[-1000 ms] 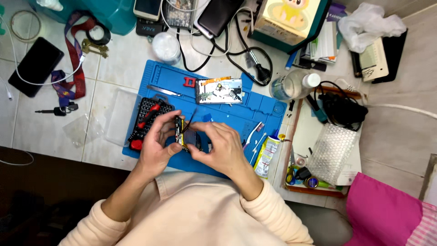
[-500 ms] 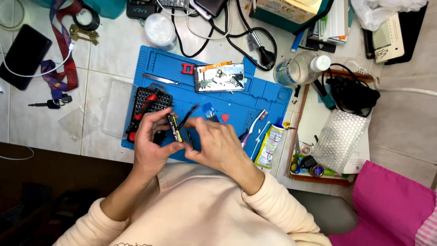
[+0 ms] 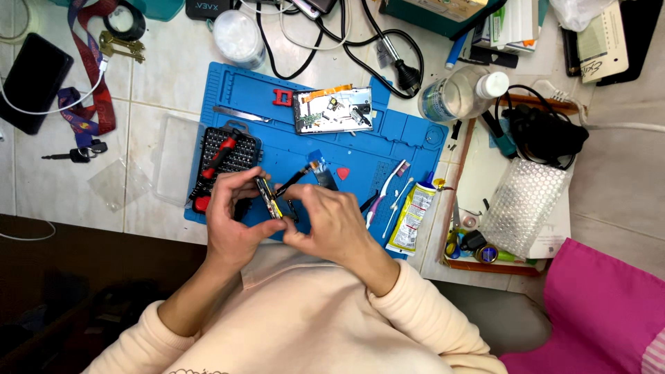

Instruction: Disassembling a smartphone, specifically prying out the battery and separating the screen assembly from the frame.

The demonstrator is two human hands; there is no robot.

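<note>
My left hand [image 3: 232,218] is curled over the near edge of the blue work mat [image 3: 277,97], thumb and fingers pinching a small, thin electronic part [image 3: 267,197] held on edge. My right hand [image 3: 332,221] comes in from the other side, fingers bent and closed on a slim dark tool [image 3: 294,179] whose tip angles up and away from me, just beside the part. The two hands almost touch over the mat's front strip, both forearms in cream sleeves drawn in close to my chest.

Under my left fingers sits a black tray of screwdriver bits [image 3: 232,152] with a red-handled driver [image 3: 218,163] lying across it. Farther up the mat lies an opened device with its circuit board showing [image 3: 332,109], a red clip [image 3: 282,97] beside it and a small red pick [image 3: 343,173] nearer me. A toothbrush [image 3: 384,190] and a yellow tube [image 3: 412,215] lie at the mat's right edge.

The table is white and tiled. To the left are a black phone [image 3: 34,79] on a white cable, a lanyard [image 3: 86,69] and keys [image 3: 121,45]. To the right are a clear plastic bottle [image 3: 450,97], a roll of bubble wrap [image 3: 523,204] and something pink [image 3: 603,305] at the corner.
</note>
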